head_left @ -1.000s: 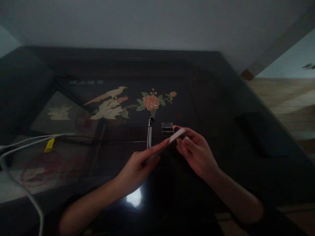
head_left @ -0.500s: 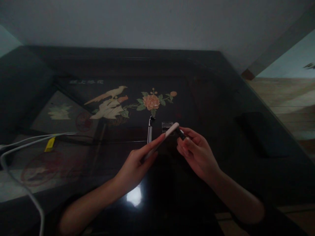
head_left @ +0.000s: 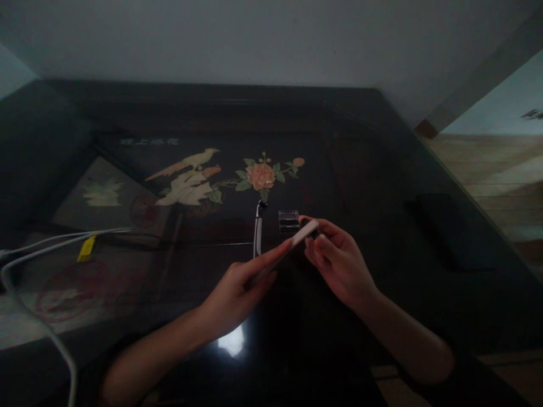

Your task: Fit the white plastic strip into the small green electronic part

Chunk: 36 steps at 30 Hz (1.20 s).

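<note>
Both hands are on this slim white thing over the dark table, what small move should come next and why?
Probably steady the white bar with the left hand while the right hand works at its far tip: both already pinch it there, above the small clear case.

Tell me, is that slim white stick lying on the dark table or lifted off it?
Lifted. The slim white stick slants above the glossy dark table, held between the left hand and right hand.
</note>
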{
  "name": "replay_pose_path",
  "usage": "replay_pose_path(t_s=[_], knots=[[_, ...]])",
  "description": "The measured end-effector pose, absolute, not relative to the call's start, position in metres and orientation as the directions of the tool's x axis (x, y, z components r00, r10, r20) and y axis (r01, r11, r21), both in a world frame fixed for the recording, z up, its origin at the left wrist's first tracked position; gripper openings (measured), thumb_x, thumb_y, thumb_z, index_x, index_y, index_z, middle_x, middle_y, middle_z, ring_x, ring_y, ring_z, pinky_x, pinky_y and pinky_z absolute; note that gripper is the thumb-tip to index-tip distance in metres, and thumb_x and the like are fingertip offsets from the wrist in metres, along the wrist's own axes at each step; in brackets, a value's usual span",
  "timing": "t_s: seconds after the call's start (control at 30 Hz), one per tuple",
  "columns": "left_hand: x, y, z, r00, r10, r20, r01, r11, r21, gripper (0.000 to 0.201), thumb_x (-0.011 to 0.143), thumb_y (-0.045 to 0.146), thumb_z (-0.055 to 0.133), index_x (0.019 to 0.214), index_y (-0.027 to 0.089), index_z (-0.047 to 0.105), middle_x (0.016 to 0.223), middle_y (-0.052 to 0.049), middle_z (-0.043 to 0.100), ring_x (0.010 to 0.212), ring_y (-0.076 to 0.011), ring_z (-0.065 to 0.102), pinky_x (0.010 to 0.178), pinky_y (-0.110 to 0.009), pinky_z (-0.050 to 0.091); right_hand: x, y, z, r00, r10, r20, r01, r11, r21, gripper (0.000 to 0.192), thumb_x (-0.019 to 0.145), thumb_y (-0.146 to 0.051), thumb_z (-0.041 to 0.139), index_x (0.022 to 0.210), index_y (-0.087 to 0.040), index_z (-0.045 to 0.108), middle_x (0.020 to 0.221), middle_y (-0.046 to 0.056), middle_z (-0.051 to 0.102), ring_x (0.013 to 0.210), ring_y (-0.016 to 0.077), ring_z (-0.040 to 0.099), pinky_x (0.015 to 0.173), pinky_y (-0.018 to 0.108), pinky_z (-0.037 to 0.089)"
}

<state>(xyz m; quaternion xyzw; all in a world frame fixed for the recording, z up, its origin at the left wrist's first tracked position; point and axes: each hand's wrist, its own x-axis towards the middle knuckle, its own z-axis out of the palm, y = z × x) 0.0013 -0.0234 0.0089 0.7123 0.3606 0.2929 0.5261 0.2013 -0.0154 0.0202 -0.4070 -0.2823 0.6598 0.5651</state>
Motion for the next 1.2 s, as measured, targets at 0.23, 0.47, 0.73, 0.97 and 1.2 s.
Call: replay_pose_path(t_s=[0.23,0.47,0.73,0.97,1.2], knots=[[-0.0011,-0.0249,0.0073,0.596,0.801,0.053,0.205,-0.216,0.955,0.054,0.095,0.014,0.049,0.148,0.027,0.044,0.097,0.002,0.077,0.058,-0.0067,0.06,0.06,-0.016,0.051,0.2009,-0.0147,0.0215,-0.037,0.978,-0.206,-0.526,-0.194,-0.828,0.032,0.065,-0.036,0.087,0.094,-0.024,0.079,0.054,-0.008,0.046,0.046,0.0048,0.028,0.044,0.023,0.02],[-0.0008,-0.0213,0.0077,0.537,0.843,0.007,0.234,-0.157,0.959,0.05,0.098,0.018,0.048,0.147,0.029,0.045,0.139,-0.001,0.063,0.116,-0.0158,0.066,0.1,-0.028,0.051,0.201,-0.0169,0.0204,-0.072,0.975,-0.211,-0.527,-0.217,-0.822,0.031,0.071,-0.034,0.083,0.097,-0.021,0.075,0.054,-0.009,0.043,0.046,0.0056,0.025,0.045,0.025,0.019],[-0.0005,-0.017,0.009,0.487,0.873,-0.014,0.261,-0.13,0.956,0.05,0.098,0.021,0.048,0.148,0.028,0.043,0.147,-0.001,0.054,0.133,-0.0195,0.053,0.112,-0.034,0.042,0.2011,-0.0183,0.0212,-0.087,0.978,-0.187,-0.552,-0.204,-0.809,0.03,0.07,-0.034,0.084,0.095,-0.022,0.073,0.052,-0.01,0.043,0.044,0.0052,0.024,0.044,0.025,0.019],[-0.0006,-0.02,0.0072,0.493,0.869,-0.032,0.28,-0.123,0.952,0.052,0.097,0.021,0.05,0.148,0.027,0.043,0.139,-0.002,0.063,0.121,-0.0208,0.064,0.102,-0.033,0.051,0.2003,-0.0183,0.0215,-0.086,0.979,-0.185,-0.565,-0.2,-0.8,0.028,0.071,-0.034,0.084,0.093,-0.021,0.074,0.052,-0.009,0.044,0.045,0.0049,0.025,0.045,0.024,0.019],[0.0002,-0.0235,0.0062,0.505,0.863,-0.006,0.267,-0.149,0.952,0.052,0.095,0.02,0.051,0.147,0.027,0.045,0.12,-0.003,0.073,0.106,-0.0191,0.069,0.092,-0.029,0.056,0.2006,-0.0169,0.022,-0.054,0.975,-0.216,-0.526,-0.212,-0.824,0.031,0.069,-0.034,0.085,0.095,-0.02,0.074,0.053,-0.009,0.043,0.045,0.0052,0.026,0.044,0.024,0.02]])
